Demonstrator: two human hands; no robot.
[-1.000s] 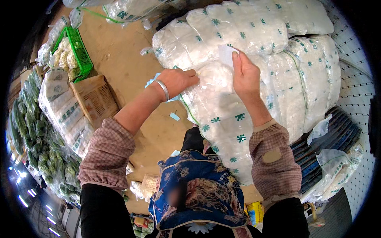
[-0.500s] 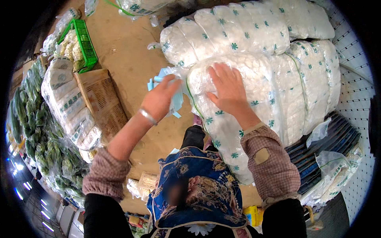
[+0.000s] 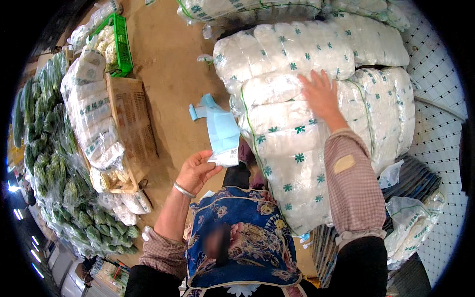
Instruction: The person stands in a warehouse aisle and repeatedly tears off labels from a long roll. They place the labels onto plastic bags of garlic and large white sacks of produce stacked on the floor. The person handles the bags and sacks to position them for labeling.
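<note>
Between the thumb and fingers of my left hand (image 3: 194, 173) I pinch the lower end of a label strip (image 3: 222, 129). The strip is light blue, curls at its far end, and has a white printed part by my fingers. My right hand (image 3: 322, 99) lies with fingers spread on a big clear plastic bag (image 3: 279, 148) with small green leaf marks. White bundles are packed side by side inside it, and a green edge line runs down its left side. What my right palm covers is hidden.
More packed bags (image 3: 287, 47) are stacked beyond and to the right, beside a white perforated wall (image 3: 433, 64). Dark slats (image 3: 413, 180) show at lower right. On the left are a tan crate (image 3: 131, 114), a green crate (image 3: 123, 44) and bagged green vegetables (image 3: 47, 148). The floor (image 3: 168, 64) is brown.
My left hand has drawn down toward me, and the label strip now hangs out straight from it. My right hand has shifted right over the bag. The view has moved somewhat.
</note>
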